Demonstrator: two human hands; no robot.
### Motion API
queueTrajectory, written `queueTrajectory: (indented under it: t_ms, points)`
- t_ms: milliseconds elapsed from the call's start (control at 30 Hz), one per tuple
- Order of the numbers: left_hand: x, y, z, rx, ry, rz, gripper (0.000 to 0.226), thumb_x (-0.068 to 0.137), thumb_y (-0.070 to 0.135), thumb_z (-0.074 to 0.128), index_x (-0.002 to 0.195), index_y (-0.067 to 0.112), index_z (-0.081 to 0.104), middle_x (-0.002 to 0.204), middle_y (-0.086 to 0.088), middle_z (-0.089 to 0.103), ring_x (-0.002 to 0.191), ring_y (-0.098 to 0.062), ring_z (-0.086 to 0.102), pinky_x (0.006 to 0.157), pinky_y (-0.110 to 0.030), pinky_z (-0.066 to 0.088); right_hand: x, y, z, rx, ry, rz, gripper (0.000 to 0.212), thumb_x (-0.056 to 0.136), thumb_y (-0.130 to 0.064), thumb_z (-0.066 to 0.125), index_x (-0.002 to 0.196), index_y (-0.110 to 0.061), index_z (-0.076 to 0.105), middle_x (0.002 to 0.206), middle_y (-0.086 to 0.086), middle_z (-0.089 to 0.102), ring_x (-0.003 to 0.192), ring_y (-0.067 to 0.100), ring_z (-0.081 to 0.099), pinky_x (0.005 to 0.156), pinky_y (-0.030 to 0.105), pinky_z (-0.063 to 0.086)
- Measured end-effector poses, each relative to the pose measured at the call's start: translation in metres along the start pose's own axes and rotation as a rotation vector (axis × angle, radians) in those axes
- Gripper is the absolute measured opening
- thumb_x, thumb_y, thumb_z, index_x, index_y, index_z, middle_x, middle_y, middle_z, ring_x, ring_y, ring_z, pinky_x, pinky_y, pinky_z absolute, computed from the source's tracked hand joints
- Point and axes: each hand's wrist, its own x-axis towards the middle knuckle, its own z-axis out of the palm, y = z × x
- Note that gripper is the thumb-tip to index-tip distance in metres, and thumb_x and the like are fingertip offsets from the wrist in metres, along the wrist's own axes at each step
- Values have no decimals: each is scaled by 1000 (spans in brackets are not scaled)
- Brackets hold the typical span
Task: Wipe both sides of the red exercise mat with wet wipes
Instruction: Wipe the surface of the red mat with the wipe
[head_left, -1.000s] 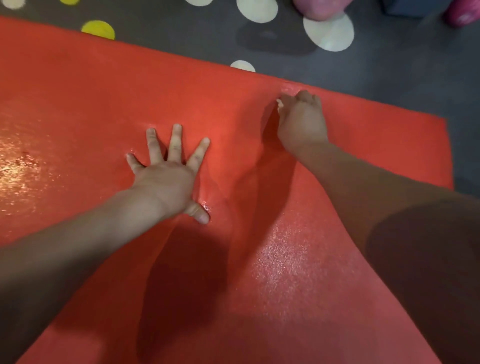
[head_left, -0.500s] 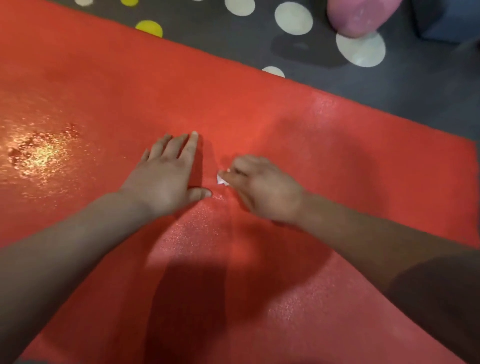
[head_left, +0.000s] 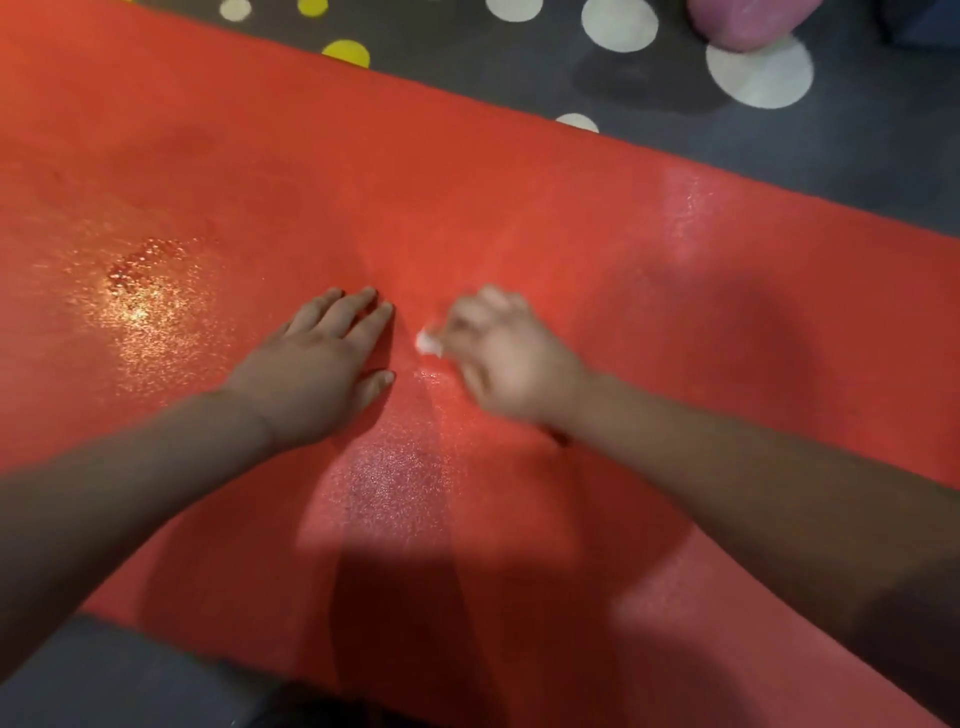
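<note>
Item one: your right hand, motion-blurred, fingers curled down over a small white wet wipe, of which only a crumpled corner showed past the fingertips; the wipe was pressed against the mat surface. Item two: your left hand, just beside the right and apart from it, lay palm-down and flat, fingers straight and close together, thumb angled out toward the wipe, holding nothing. Item three: the red exercise mat, spread flat under both hands and filling most of the view, its far edge running diagonally from upper left to right. A glistening wet patch lay on the mat to the left of your left hand; fainter sheen showed between your forearms and near the far edge at the right. Item four: a grey carpet beyond the mat, printed with white dots and yellow dots. Item five: a pink rounded object on that carpet at the top right, cut off by the frame, kind not discernible.
</note>
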Motion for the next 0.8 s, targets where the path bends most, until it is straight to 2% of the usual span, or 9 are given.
queueTrajectory:
  t_ms: [100, 167, 267, 367, 433, 567, 667, 733, 800]
  points:
    - [-7, 3, 3, 15, -11, -13, 77, 101, 52, 42, 163, 18, 13, 170, -5, 10, 156, -32, 9, 126, -47, 18, -29, -8, -6, -18, -80, -243, 32, 97, -23, 51, 125, -19, 66, 104, 5, 58, 98, 26, 50, 82, 39, 41]
    - [-11, 6, 5, 19, -6, -24, 74, 102, 49, 40, 163, 18, 12, 170, -5, 10, 156, -33, 9, 126, -48, 18, -17, 21, -11, -179, -13, -199, 32, 99, -24, 46, 121, -20, 68, 99, 8, 59, 91, 30, 54, 76, 40, 43]
    - [-16, 13, 7, 18, -7, -53, 71, 104, 44, 38, 163, 17, 12, 171, -5, 8, 156, -35, 8, 126, -52, 18, 4, 78, -25, -285, 225, 241, 34, 94, -21, 49, 119, -26, 71, 98, 14, 58, 91, 39, 55, 73, 47, 49]
    - [-18, 19, 9, 24, -24, -83, 68, 106, 42, 36, 164, 18, 8, 171, -3, 3, 157, -35, 3, 125, -53, 15, 8, 85, -27, -221, 242, 615, 40, 91, -21, 46, 122, -29, 70, 108, 14, 57, 104, 41, 51, 83, 50, 47]
    - [-18, 19, 9, 27, -28, -83, 68, 107, 42, 34, 164, 18, 6, 171, -3, 1, 157, -35, 1, 124, -53, 14, 5, 53, -15, -156, 218, 499, 42, 88, -19, 45, 120, -25, 71, 102, 12, 58, 97, 40, 53, 79, 48, 47]
    - [-19, 15, 9, 43, -24, -62, 69, 106, 43, 36, 164, 17, 9, 171, -7, 5, 156, -38, 5, 126, -54, 16, -40, -26, 5, 15, 23, 1, 39, 87, -18, 51, 123, -13, 67, 100, 10, 59, 91, 31, 52, 76, 40, 42]
    - [-21, 15, 9, 67, -27, -47, 69, 105, 41, 37, 164, 16, 10, 171, -8, 6, 155, -40, 7, 125, -54, 17, -55, -30, -4, -37, -85, -268, 33, 95, -21, 56, 126, -14, 65, 98, 7, 58, 90, 26, 52, 75, 38, 43]
    - [-22, 16, 8, 75, -33, -56, 69, 105, 41, 37, 164, 16, 9, 171, -7, 5, 155, -39, 7, 125, -54, 17, -42, -1, -10, -164, -40, -265, 31, 97, -24, 51, 124, -17, 66, 95, 9, 59, 86, 29, 54, 71, 39, 44]
    - [-21, 19, 8, 78, -42, -69, 69, 106, 41, 35, 163, 17, 7, 171, -7, 2, 156, -39, 5, 124, -54, 17, -28, 43, -16, -256, 134, -25, 30, 98, -25, 49, 119, -21, 68, 90, 13, 58, 82, 35, 57, 69, 42, 47]
